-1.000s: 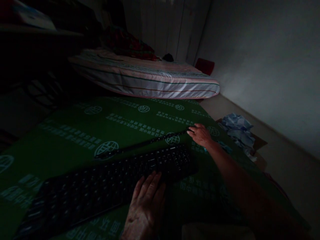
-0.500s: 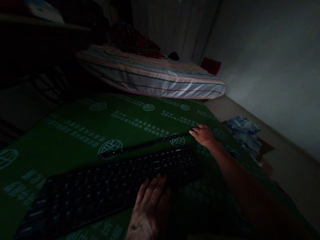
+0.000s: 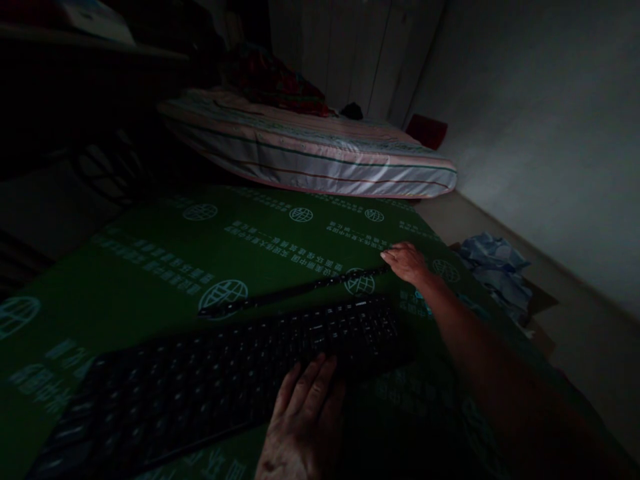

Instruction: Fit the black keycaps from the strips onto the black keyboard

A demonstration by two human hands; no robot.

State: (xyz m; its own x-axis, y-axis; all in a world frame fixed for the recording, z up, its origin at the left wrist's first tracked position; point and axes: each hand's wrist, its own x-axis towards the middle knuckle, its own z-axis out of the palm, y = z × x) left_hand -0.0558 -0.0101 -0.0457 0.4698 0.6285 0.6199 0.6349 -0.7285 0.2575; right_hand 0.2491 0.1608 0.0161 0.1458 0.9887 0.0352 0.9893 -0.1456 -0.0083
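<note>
A black keyboard [image 3: 225,373] lies slantwise on a green printed board [image 3: 280,260]. My left hand [image 3: 300,417] rests flat on its near edge, fingers stretched over the lower keys right of the middle. Behind the keyboard runs a long, thin black cord [image 3: 295,290], apparently bundled and flecked with pale spots. At the cord's right end, my right hand [image 3: 406,262] has its fingers drawn together around it. In the dim light the fingertips' exact grip is hard to make out.
Beyond the board is a mattress [image 3: 320,160] with a striped cover and a dark red cloth [image 3: 285,87] on top. Crumpled pale-blue fabric [image 3: 493,263] lies on the floor to the right, near a white wall [image 3: 545,120]. A dark shelf [image 3: 100,50] stands at the upper left.
My right hand's fingers have drawn closer together at the cord's end. My left hand stays on the keyboard. The whole view has shifted slightly.
</note>
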